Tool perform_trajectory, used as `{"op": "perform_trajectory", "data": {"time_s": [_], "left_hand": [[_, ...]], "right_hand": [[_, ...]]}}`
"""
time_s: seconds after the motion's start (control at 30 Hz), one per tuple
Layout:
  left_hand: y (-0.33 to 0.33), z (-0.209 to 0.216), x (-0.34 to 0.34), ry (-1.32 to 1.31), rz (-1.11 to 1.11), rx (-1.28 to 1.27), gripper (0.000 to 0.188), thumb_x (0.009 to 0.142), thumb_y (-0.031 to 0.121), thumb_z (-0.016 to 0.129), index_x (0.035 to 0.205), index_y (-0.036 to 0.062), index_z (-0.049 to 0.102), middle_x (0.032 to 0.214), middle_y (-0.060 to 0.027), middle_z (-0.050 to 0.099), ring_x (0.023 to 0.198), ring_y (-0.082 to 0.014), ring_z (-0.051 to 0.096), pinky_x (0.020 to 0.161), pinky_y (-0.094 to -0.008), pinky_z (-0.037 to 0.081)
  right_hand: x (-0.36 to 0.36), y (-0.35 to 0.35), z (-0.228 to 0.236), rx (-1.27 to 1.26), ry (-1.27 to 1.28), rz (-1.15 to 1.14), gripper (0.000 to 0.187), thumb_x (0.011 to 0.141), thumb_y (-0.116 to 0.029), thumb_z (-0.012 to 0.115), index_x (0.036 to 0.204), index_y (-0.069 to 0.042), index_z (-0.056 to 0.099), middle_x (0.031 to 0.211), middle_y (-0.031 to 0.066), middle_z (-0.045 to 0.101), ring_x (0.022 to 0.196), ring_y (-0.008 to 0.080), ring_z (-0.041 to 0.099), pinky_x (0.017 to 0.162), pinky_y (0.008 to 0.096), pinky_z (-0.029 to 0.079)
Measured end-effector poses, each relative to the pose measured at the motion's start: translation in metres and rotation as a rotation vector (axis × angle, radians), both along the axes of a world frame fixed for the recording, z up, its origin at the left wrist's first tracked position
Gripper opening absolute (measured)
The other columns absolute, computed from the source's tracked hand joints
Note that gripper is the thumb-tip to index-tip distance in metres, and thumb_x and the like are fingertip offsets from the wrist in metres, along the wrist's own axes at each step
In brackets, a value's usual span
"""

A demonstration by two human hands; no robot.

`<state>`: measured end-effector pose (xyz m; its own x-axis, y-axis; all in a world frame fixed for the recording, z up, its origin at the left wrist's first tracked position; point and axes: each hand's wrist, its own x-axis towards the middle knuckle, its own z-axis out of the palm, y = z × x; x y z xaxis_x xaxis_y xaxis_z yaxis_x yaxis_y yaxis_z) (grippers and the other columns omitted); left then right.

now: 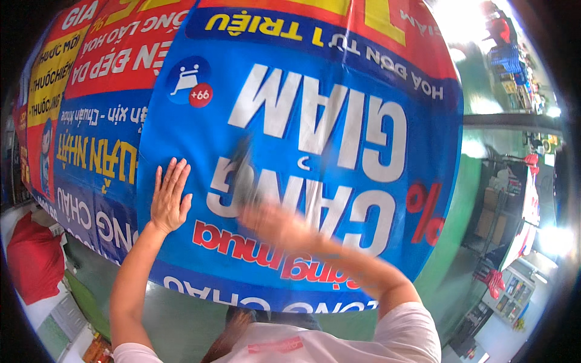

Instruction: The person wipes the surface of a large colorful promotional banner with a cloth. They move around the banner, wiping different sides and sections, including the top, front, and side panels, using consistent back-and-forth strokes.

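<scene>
Grips, apparently, a dark grey, flat, blade-like tool (244, 175) in the right hand (273, 226), fingers seemingly closed about the near end, though too blurred to be sure of the hold. Lays the left hand (171, 196) flat and empty, palm down, fingers slightly apart, on a large glossy blue printed sheet (302, 160) with white and red lettering, just inside its left edge. Seems to be at the step of rubbing or smoothing the sheet with the tool while steadying it with the other palm. Calls next, at a guess, for an even, flat stroke over the creased middle, with the left palm planted to prevent slipping or bunching. Has the sheet directly beneath both hands, touching the left palm; cannot tell whether touching the right fingers as well. Extends, as a surface, well beyond the grip on every side, resting on something hidden. Borders, on the left, a red, blue and yellow printed panel (100, 115), seemingly overlapping it. Shows, farther out, a smooth green floor (439, 266) to the right and a rumpled red cloth-like item (33, 257) to the left.
</scene>
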<state>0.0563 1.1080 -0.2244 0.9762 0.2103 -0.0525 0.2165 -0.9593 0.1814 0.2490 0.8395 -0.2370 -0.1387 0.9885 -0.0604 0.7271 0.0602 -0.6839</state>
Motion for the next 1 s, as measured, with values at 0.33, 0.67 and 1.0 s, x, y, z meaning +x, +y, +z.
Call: {"op": "perform_trajectory", "data": {"time_s": [0.33, 0.67, 1.0], "left_hand": [[0.003, -0.006, -0.006, -0.023, -0.007, -0.034, 0.058, 0.097, 0.030, 0.038, 0.149, 0.0071, 0.030, 0.156, -0.0101, 0.029, 0.147, -0.0280, 0.020, 0.119, -0.0517, 0.009], [0.004, -0.004, -0.001, -0.038, -0.021, -0.012, 0.057, 0.099, 0.034, 0.031, 0.150, 0.0104, 0.028, 0.157, -0.0070, 0.028, 0.147, -0.0257, 0.018, 0.120, -0.0505, 0.008], [0.005, -0.013, -0.004, -0.034, -0.040, 0.056, 0.057, 0.099, 0.035, 0.031, 0.151, 0.0125, 0.026, 0.157, -0.0074, 0.027, 0.147, -0.0247, 0.018, 0.121, -0.0490, 0.007]], "right_hand": [[0.267, 0.216, -0.049, 0.523, -0.671, -0.771, 0.050, 0.091, -0.024, 0.050, 0.138, -0.008, 0.047, 0.147, 0.0149, 0.042, 0.139, 0.0288, 0.035, 0.115, 0.0500, 0.024], [-0.005, -0.059, 0.013, -0.088, -0.388, -0.474, 0.059, 0.085, -0.021, 0.060, 0.141, -0.013, 0.045, 0.150, 0.0146, 0.036, 0.142, 0.0326, 0.029, 0.114, 0.0596, 0.020], [0.172, 0.028, 0.002, 0.089, -0.633, -0.836, 0.047, 0.094, -0.018, 0.047, 0.139, -0.007, 0.044, 0.144, 0.0167, 0.045, 0.136, 0.0346, 0.038, 0.112, 0.0569, 0.027]]}}
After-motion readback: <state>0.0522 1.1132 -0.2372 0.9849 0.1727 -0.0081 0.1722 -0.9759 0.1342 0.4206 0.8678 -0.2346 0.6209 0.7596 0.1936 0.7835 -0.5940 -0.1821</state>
